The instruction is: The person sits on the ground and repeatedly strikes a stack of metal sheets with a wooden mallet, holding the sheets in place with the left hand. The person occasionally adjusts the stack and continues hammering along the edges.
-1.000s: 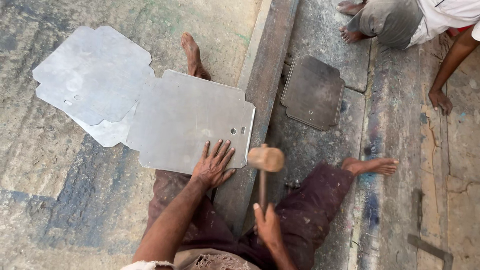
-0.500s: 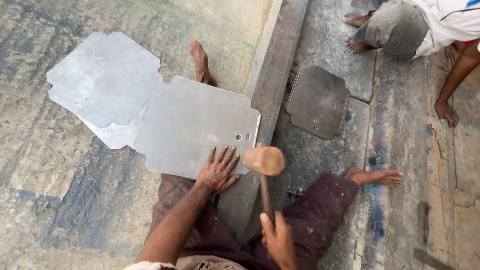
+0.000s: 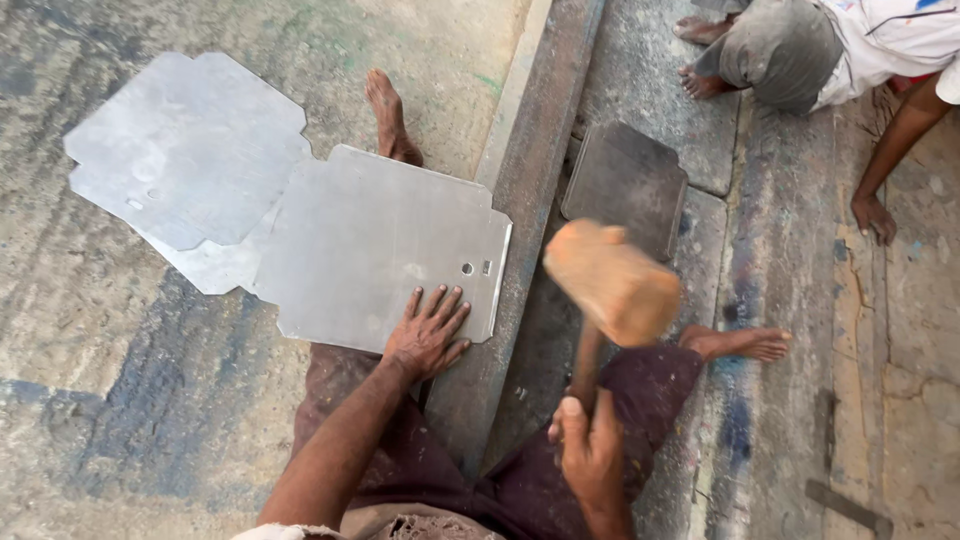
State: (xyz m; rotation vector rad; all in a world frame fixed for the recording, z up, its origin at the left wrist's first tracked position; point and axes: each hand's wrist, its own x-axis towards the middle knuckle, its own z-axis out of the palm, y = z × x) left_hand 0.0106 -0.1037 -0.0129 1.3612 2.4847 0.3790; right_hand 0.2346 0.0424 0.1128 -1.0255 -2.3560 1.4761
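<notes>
On the concrete floor (image 3: pixel 120 420), the left hand (image 3: pixel 428 335) lies flat with fingers spread on the near edge of a grey metal sheet (image 3: pixel 380 240) beside a long beam (image 3: pixel 520 230), while the right hand (image 3: pixel 590 455) is clenched around the handle of a raised, blurred wooden mallet (image 3: pixel 612 282).

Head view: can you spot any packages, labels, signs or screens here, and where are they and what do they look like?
None in view: no package, label, sign or screen.
Nearest to such: bare grey metal sheet under the left hand, flat, notched corners, unmarked but for two small holes.
Second grey sheet to its left on the floor, same shape.
Dark square plate beyond the beam.
</notes>
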